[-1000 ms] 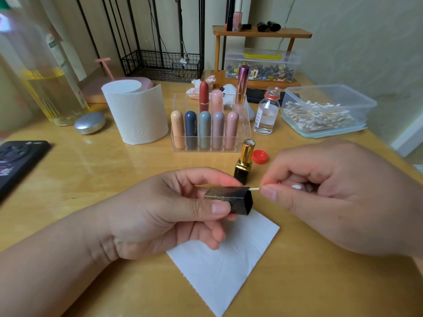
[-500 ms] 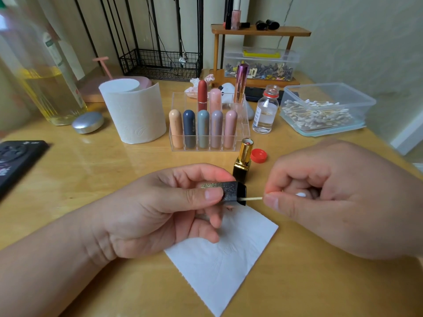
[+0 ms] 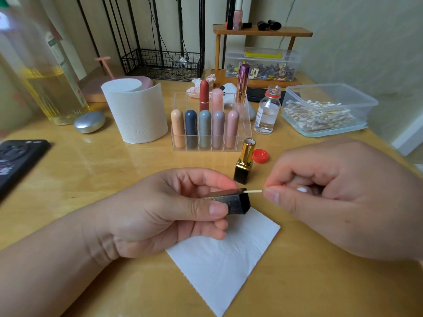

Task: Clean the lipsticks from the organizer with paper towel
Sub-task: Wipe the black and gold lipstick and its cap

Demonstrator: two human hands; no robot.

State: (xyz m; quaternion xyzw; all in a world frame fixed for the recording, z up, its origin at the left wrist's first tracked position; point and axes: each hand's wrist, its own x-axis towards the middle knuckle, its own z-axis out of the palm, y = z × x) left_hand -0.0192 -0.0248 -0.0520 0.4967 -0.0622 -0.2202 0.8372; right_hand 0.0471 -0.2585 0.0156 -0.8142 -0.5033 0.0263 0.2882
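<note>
A white paper towel sheet [image 3: 225,259] lies flat on the desk [image 3: 91,170] nearest me. Above it the left hand [image 3: 164,213] pinches a black, glittery lipstick cap [image 3: 233,201] between thumb and fingers, its long axis lying level, open end pointing right. The right hand [image 3: 338,197] pinches a cotton swab [image 3: 253,191] whose stick runs leftward into that opening. Just behind stands the uncapped lipstick [image 3: 245,161], upright, gold tube on a black base. Farther back the clear organizer [image 3: 246,131] holds eight capped lipsticks standing upright.
</note>
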